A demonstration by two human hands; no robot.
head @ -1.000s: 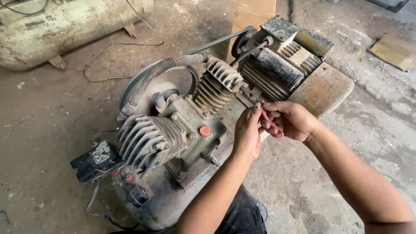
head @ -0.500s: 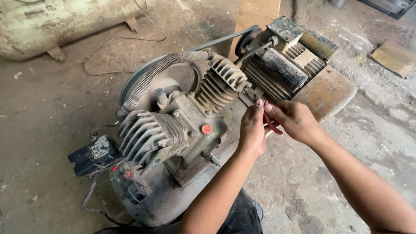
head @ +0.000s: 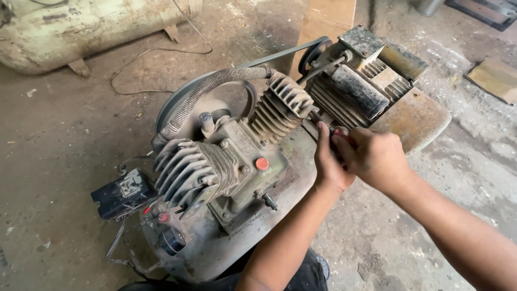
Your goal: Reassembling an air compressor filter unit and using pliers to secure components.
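Observation:
A grimy air compressor lies below me, with a finned pump [head: 215, 161] on its tank [head: 253, 226] and a dusty electric motor [head: 355, 86] behind. Both my hands meet in the gap between the rear finned cylinder [head: 283, 108] and the motor. My right hand [head: 377, 159] is closed around a red-handled tool [head: 339, 131], whose dark metal tip [head: 315, 116] points into that gap. My left hand [head: 328, 161] presses against it from the left, fingers lying along the tool's shaft. What the tip touches is hidden.
A drive belt [head: 280, 54] runs from the large flywheel [head: 188, 102] to the motor pulley. A black switch box [head: 121, 191] hangs off the tank's left end. An old cream tank [head: 91, 27] lies at the top left; a loose cable [head: 156, 59] trails over the dirty concrete floor.
Both hands have moved with the tool up toward the gap between cylinder and motor. They are now closer together, and most of the red handle is covered.

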